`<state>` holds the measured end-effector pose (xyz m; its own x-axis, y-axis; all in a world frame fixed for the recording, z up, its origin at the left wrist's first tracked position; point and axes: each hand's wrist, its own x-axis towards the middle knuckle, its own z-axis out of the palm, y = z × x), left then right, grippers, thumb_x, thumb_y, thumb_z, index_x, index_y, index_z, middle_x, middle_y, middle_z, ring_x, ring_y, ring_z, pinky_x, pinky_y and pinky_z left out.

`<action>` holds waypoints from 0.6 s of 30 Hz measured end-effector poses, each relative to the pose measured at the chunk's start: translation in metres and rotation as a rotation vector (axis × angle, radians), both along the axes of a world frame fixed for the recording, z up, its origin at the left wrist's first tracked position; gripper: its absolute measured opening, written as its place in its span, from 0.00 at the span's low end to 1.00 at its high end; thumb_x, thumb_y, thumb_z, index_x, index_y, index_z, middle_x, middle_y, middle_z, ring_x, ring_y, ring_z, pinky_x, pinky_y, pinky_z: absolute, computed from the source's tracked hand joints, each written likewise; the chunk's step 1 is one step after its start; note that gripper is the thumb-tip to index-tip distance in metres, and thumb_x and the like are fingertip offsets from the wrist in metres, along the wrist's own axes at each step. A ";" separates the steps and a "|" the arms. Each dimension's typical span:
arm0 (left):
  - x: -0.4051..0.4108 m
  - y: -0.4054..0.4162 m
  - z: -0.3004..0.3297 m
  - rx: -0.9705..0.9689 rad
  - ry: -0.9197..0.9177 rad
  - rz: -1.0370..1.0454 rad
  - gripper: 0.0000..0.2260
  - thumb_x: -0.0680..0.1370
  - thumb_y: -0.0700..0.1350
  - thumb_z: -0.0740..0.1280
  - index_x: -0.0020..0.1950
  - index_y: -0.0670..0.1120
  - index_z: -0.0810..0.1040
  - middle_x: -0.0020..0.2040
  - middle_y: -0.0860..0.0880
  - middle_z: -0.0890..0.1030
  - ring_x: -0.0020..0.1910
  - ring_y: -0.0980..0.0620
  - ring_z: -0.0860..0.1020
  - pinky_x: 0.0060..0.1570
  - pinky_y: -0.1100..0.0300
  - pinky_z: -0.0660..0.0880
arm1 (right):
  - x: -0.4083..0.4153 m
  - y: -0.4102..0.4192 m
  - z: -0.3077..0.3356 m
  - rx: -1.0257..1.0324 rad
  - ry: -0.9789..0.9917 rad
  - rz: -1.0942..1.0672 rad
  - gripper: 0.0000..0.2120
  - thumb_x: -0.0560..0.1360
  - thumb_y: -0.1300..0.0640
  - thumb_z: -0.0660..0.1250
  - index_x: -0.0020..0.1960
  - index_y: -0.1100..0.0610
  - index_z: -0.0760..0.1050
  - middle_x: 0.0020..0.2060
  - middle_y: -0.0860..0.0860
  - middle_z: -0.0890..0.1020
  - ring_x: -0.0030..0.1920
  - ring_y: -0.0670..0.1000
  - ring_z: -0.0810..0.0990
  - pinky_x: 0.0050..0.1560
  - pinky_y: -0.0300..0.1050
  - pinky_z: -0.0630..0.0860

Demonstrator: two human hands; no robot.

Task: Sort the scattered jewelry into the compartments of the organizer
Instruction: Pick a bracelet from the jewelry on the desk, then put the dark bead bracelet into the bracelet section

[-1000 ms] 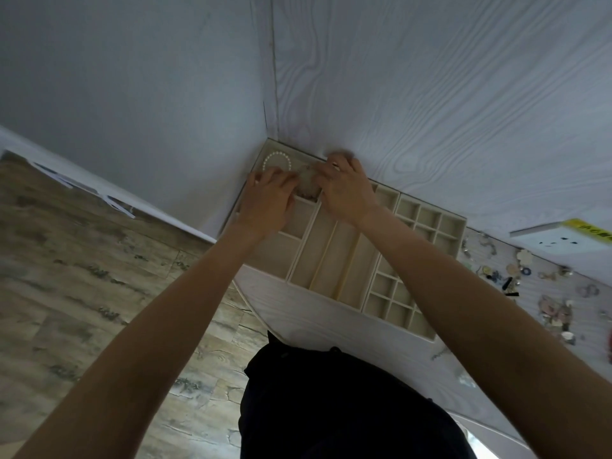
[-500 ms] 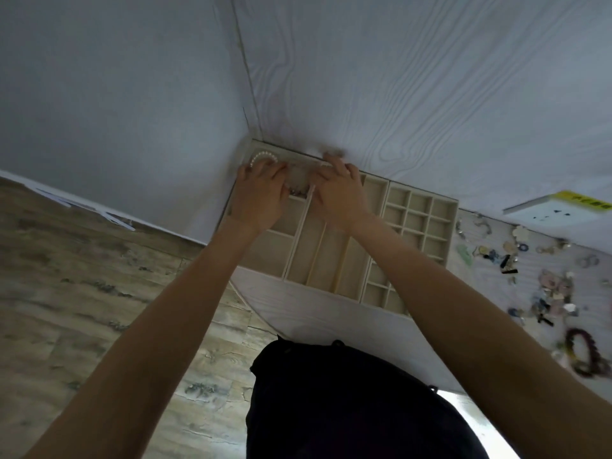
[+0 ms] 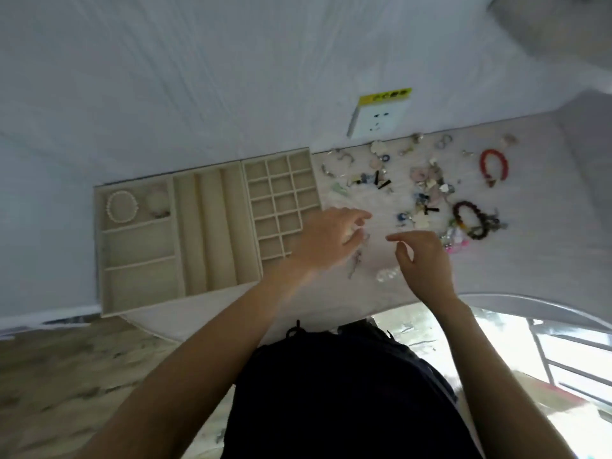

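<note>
Hands over table (image 3: 530,260): left hand (image 3: 326,240) loosely open, empty, organizer (image 3: 212,226) to its left; right hand (image 3: 422,260) fingers curled, empty, jewelry (image 3: 427,187) beyond.

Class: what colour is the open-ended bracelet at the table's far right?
Red bracelet, seen in the head view.

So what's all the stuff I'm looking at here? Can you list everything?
organizer: one, beige, table's left end against the wall
pearl bracelet: one, white, organizer's far-left compartment
pale bracelet: one, pinkish, compartment beside the pearl one
red bracelet: one, red, table's far right
dark bead bracelet: one, maroon and dark, right of the hands
scattered jewelry: many small pieces, mixed colours, right of the organizer
wall socket: one, white with yellow label, wall above the jewelry
table: one, whitish
left hand: at the organizer's right edge
right hand: open, over the table
</note>
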<state>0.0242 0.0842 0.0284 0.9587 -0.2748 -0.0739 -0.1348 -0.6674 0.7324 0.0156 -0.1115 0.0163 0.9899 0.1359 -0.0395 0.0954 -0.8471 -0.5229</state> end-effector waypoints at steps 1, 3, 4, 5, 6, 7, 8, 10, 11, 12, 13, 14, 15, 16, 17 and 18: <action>0.016 -0.016 -0.002 0.063 0.027 -0.057 0.15 0.79 0.47 0.61 0.65 0.48 0.75 0.56 0.51 0.80 0.56 0.51 0.75 0.54 0.55 0.71 | 0.005 -0.015 -0.001 -0.002 0.012 -0.040 0.11 0.73 0.66 0.63 0.49 0.59 0.82 0.44 0.56 0.83 0.49 0.59 0.78 0.47 0.41 0.68; 0.051 -0.063 -0.004 0.152 -0.012 -0.143 0.15 0.79 0.46 0.61 0.65 0.48 0.74 0.58 0.49 0.79 0.57 0.49 0.75 0.55 0.53 0.72 | 0.025 -0.056 0.002 -0.026 0.026 -0.125 0.11 0.73 0.67 0.64 0.51 0.59 0.82 0.45 0.58 0.83 0.48 0.60 0.78 0.45 0.43 0.69; 0.068 -0.085 -0.003 0.177 -0.030 -0.168 0.14 0.79 0.46 0.61 0.64 0.47 0.75 0.57 0.48 0.79 0.55 0.48 0.76 0.54 0.53 0.73 | 0.038 -0.076 0.001 -0.062 0.039 -0.153 0.11 0.73 0.66 0.64 0.52 0.58 0.81 0.45 0.58 0.83 0.49 0.60 0.78 0.44 0.44 0.69; 0.081 -0.101 -0.005 0.195 -0.045 -0.185 0.13 0.78 0.46 0.62 0.62 0.47 0.76 0.56 0.47 0.80 0.54 0.47 0.77 0.52 0.52 0.73 | 0.051 -0.089 0.000 -0.106 0.054 -0.168 0.12 0.74 0.65 0.63 0.53 0.58 0.81 0.46 0.59 0.82 0.49 0.61 0.78 0.44 0.45 0.70; 0.095 -0.122 -0.010 0.220 -0.047 -0.203 0.12 0.78 0.46 0.62 0.60 0.45 0.77 0.56 0.46 0.79 0.54 0.46 0.77 0.52 0.53 0.73 | 0.065 -0.108 -0.002 -0.145 0.056 -0.179 0.12 0.74 0.65 0.63 0.55 0.58 0.80 0.47 0.60 0.82 0.51 0.62 0.77 0.46 0.47 0.71; 0.105 -0.141 -0.015 0.255 -0.056 -0.221 0.13 0.78 0.47 0.63 0.60 0.45 0.77 0.56 0.46 0.79 0.55 0.45 0.76 0.52 0.54 0.72 | 0.078 -0.124 -0.004 -0.171 0.060 -0.184 0.13 0.74 0.64 0.63 0.56 0.58 0.80 0.49 0.60 0.81 0.53 0.62 0.76 0.49 0.49 0.71; 0.114 -0.162 -0.020 0.306 -0.056 -0.235 0.14 0.78 0.48 0.63 0.62 0.45 0.76 0.57 0.46 0.78 0.58 0.45 0.74 0.54 0.54 0.69 | 0.090 -0.142 -0.007 -0.191 0.074 -0.179 0.13 0.75 0.62 0.63 0.58 0.57 0.79 0.52 0.59 0.81 0.55 0.61 0.75 0.52 0.49 0.71; 0.123 -0.190 -0.031 0.413 -0.042 -0.233 0.17 0.78 0.51 0.62 0.65 0.47 0.74 0.60 0.46 0.76 0.61 0.44 0.71 0.58 0.53 0.66 | 0.104 -0.164 -0.014 -0.239 0.139 -0.122 0.13 0.76 0.57 0.65 0.59 0.56 0.77 0.55 0.57 0.79 0.57 0.59 0.73 0.56 0.50 0.69; 0.123 -0.201 -0.035 0.464 -0.041 -0.220 0.16 0.78 0.51 0.62 0.64 0.47 0.74 0.60 0.47 0.76 0.61 0.44 0.70 0.59 0.53 0.65 | 0.108 -0.170 -0.017 -0.258 0.168 -0.071 0.14 0.75 0.54 0.66 0.59 0.56 0.77 0.54 0.57 0.79 0.56 0.59 0.73 0.56 0.50 0.69; 0.123 -0.210 -0.040 0.515 -0.041 -0.201 0.16 0.78 0.51 0.63 0.64 0.47 0.74 0.59 0.47 0.76 0.61 0.44 0.70 0.61 0.52 0.63 | 0.110 -0.173 -0.019 -0.271 0.188 -0.024 0.14 0.74 0.52 0.67 0.58 0.56 0.76 0.53 0.56 0.79 0.55 0.59 0.72 0.55 0.50 0.69; 0.121 -0.216 -0.043 0.564 -0.044 -0.176 0.16 0.78 0.51 0.63 0.63 0.47 0.74 0.58 0.47 0.76 0.61 0.44 0.71 0.63 0.52 0.63 | 0.110 -0.174 -0.022 -0.283 0.196 0.013 0.14 0.73 0.51 0.68 0.57 0.55 0.76 0.52 0.56 0.79 0.54 0.58 0.72 0.54 0.49 0.68; 0.118 -0.221 -0.046 0.605 -0.039 -0.152 0.15 0.77 0.50 0.64 0.63 0.47 0.73 0.58 0.47 0.76 0.60 0.45 0.72 0.64 0.52 0.62 | 0.108 -0.175 -0.025 -0.292 0.200 0.040 0.14 0.73 0.49 0.68 0.56 0.55 0.76 0.51 0.55 0.79 0.54 0.57 0.72 0.53 0.48 0.67; 0.116 -0.223 -0.048 0.625 -0.039 -0.123 0.15 0.77 0.49 0.64 0.62 0.47 0.73 0.58 0.47 0.76 0.59 0.45 0.72 0.63 0.52 0.63 | 0.106 -0.175 -0.028 -0.293 0.199 0.057 0.14 0.73 0.49 0.68 0.55 0.55 0.75 0.50 0.55 0.79 0.54 0.57 0.72 0.53 0.48 0.66; 0.114 -0.224 -0.050 0.620 -0.028 -0.098 0.14 0.77 0.49 0.65 0.61 0.47 0.72 0.57 0.47 0.77 0.58 0.46 0.73 0.62 0.53 0.64 | 0.105 -0.176 -0.032 -0.286 0.200 0.063 0.13 0.73 0.48 0.68 0.54 0.55 0.75 0.50 0.54 0.79 0.53 0.57 0.72 0.52 0.47 0.65; 0.114 -0.224 -0.051 0.597 -0.012 -0.074 0.13 0.77 0.48 0.66 0.60 0.48 0.73 0.55 0.48 0.77 0.57 0.46 0.74 0.59 0.54 0.65 | 0.104 -0.177 -0.034 -0.278 0.202 0.058 0.13 0.74 0.48 0.67 0.53 0.55 0.75 0.50 0.54 0.79 0.53 0.57 0.72 0.52 0.47 0.65; 0.114 -0.223 -0.052 0.564 0.009 -0.052 0.11 0.77 0.47 0.66 0.58 0.48 0.74 0.54 0.48 0.78 0.56 0.47 0.74 0.57 0.55 0.66 | 0.103 -0.178 -0.036 -0.270 0.206 0.051 0.12 0.74 0.49 0.67 0.53 0.55 0.75 0.50 0.54 0.79 0.53 0.57 0.73 0.52 0.46 0.64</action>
